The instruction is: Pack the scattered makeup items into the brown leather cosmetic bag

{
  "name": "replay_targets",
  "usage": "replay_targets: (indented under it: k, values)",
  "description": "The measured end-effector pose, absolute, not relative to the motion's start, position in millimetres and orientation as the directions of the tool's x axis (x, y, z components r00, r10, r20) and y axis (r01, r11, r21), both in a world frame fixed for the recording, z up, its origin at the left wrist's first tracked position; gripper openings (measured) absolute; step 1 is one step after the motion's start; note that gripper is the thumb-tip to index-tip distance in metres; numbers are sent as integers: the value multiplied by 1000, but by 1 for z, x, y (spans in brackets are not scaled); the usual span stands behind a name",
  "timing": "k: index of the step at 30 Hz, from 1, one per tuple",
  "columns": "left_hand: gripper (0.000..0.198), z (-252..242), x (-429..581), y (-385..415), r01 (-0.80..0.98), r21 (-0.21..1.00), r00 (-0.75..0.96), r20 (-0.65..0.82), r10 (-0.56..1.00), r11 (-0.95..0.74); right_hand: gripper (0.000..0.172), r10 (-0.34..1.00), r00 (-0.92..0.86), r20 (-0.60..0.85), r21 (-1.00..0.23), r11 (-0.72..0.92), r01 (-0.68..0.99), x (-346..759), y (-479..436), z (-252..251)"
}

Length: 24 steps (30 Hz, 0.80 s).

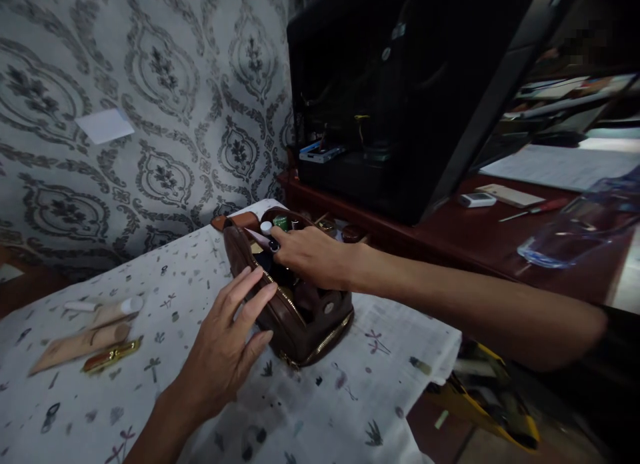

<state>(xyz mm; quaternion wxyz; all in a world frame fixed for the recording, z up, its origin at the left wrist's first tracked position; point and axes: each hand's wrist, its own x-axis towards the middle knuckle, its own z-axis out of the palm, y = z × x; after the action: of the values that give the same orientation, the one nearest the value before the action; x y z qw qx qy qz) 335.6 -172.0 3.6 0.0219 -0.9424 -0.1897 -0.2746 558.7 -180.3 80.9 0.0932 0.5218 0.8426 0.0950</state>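
A brown leather bag [283, 321] with gold zippers lies unzipped on the patterned white cloth. Fingers spread, my left hand [225, 337] rests against the bag's near left side. My right hand [313, 254] reaches in over the opening, its fingers closed around a small dark item near a white-capped tube [266, 228]; what exactly it pinches is too small to name. A green item [281, 222] shows at the bag's far end. On the cloth to the left lie two beige tubes [83, 347] and a gold and red item [111, 356].
Behind the bag, a large black screen [360, 117] stands on a dark red desk [560, 234]. On the desk are a clear plastic object [560, 241], a screwdriver [537, 208] and papers [560, 167]. A yellow-edged bag [480, 397] sits below at the right.
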Motion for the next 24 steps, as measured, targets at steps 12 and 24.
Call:
replay_targets:
  k: [12, 24]
  values:
    - [53, 1, 336, -174, 392, 35, 780, 517, 352, -919, 22, 892, -304, 335, -60, 342, 938, 591, -190, 95]
    - [54, 4, 335, -175, 397, -9, 794, 504, 339, -918, 24, 737, -204, 644, -363, 530, 766, 578, -200, 84]
